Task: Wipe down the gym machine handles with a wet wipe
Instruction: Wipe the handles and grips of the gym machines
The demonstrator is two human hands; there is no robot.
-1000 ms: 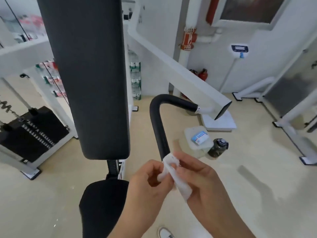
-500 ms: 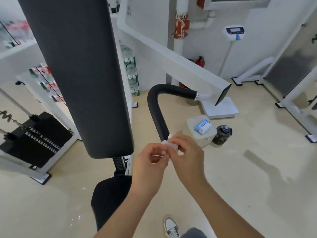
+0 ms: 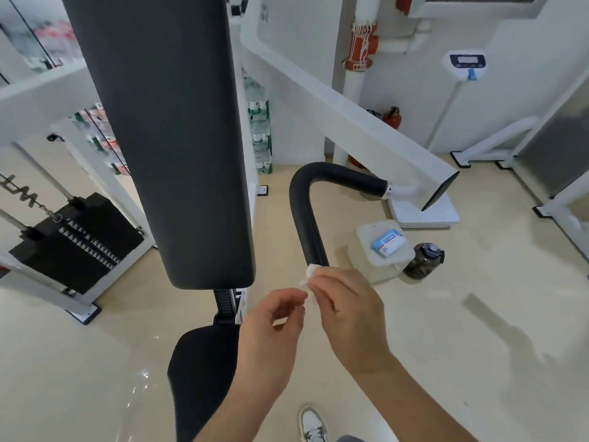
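Note:
A black padded machine handle (image 3: 306, 215) curves down from a white arm (image 3: 344, 113) toward me. My right hand (image 3: 347, 311) holds a folded white wet wipe (image 3: 310, 275) at the handle's lower end, and the wipe touches the grip. My left hand (image 3: 271, 330) sits just left of it, fingers curled and pinching near the wipe's lower edge; whether it grips the wipe is unclear. The handle's tip is hidden behind my right hand.
A tall black back pad (image 3: 165, 132) and black seat (image 3: 204, 371) stand left of the handle. A white stool (image 3: 369, 263) holds a blue wipes pack (image 3: 389, 242), with a dark bottle (image 3: 424, 260) beside it. A weight stack (image 3: 76, 240) is at left. My shoe (image 3: 314, 422) shows below.
My hands moved away from the camera and up along the handle's lower end. The wipe, unfolded and dangling a second ago, is now bunched small between my fingers.

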